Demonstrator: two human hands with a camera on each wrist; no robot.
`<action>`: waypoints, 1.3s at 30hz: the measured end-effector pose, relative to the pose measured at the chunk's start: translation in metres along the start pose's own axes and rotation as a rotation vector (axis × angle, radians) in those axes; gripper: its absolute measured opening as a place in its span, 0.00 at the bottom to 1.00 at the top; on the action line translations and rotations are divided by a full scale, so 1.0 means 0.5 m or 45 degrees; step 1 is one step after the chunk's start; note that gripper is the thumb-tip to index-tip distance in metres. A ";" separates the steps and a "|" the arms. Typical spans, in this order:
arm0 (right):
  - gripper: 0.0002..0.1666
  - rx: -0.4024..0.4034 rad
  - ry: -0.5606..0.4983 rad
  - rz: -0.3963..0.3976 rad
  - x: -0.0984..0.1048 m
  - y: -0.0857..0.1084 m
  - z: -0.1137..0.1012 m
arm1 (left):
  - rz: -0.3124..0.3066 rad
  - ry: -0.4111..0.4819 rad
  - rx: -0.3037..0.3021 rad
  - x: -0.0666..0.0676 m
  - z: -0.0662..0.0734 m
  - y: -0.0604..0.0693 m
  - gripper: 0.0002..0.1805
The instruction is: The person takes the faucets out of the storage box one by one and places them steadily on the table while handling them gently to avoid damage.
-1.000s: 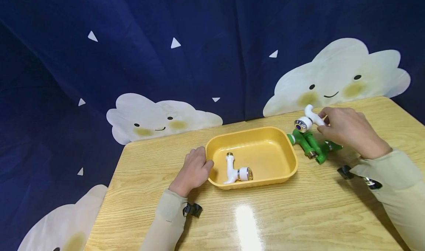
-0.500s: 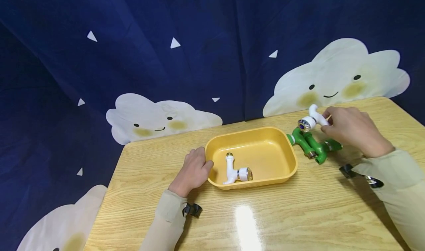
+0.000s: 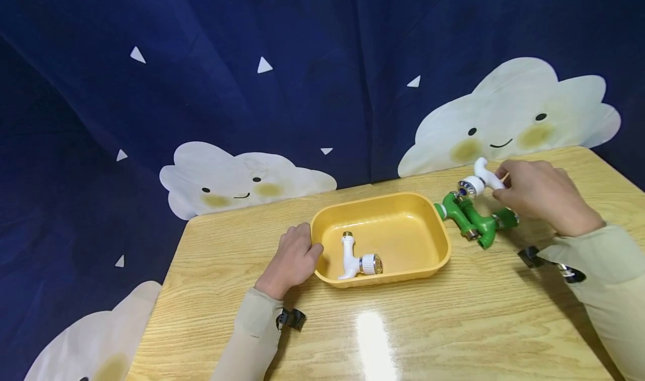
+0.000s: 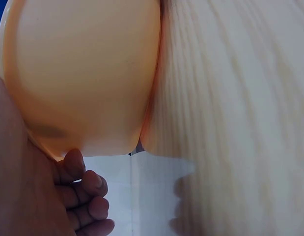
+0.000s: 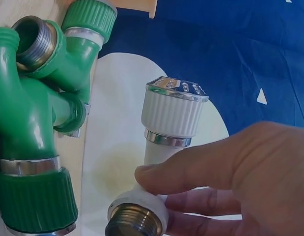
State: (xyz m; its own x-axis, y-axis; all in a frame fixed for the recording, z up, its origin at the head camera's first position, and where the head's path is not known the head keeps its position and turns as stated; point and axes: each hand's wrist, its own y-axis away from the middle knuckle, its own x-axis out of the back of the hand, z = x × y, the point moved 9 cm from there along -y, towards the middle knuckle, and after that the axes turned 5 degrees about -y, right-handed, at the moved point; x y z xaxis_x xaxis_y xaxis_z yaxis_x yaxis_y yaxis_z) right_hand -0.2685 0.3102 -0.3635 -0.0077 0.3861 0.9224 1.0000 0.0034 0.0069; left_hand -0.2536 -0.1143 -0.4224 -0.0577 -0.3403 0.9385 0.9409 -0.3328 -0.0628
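A yellow tray (image 3: 383,280) stands on the table, and the left hand (image 3: 289,260) grips its left rim; in the left wrist view the fingers curl at the tray wall (image 4: 83,73). Inside the tray, at its left, lies a white faucet (image 3: 350,260). To the right, the right hand (image 3: 546,193) pinches a second white faucet (image 3: 485,176) above the table. Two green faucets (image 3: 458,215) lie together by the tray's right end. The right wrist view shows the thumb and fingers round the held faucet (image 5: 169,115), its threaded end downward, beside the green faucets (image 5: 26,113).
The wooden table (image 3: 242,230) extends round the tray, with a bright reflection near its front. Behind it hangs a dark blue curtain (image 3: 302,89) with clouds and white triangles. Black wrist devices (image 3: 292,318) are at both sleeves.
The right hand has moved slightly right with the white faucet, uncovering more of the green faucet at the right. The left hand keeps its grip on the tray.
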 end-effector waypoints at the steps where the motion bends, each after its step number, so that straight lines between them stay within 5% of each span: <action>1: 0.22 -0.003 0.001 0.000 0.000 0.000 0.002 | 0.000 -0.001 0.001 0.000 0.000 0.000 0.07; 39: 0.23 -0.048 0.024 -0.133 -0.016 -0.008 0.051 | -0.017 0.005 0.007 -0.001 -0.001 0.000 0.07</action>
State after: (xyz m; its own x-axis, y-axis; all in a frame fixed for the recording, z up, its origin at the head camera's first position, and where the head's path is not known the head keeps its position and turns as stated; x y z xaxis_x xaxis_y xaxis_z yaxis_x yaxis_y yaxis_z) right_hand -0.2727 0.3308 -0.3808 -0.1124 0.3679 0.9231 0.9930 0.0078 0.1178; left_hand -0.2537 -0.1146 -0.4232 -0.0720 -0.3392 0.9379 0.9419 -0.3325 -0.0480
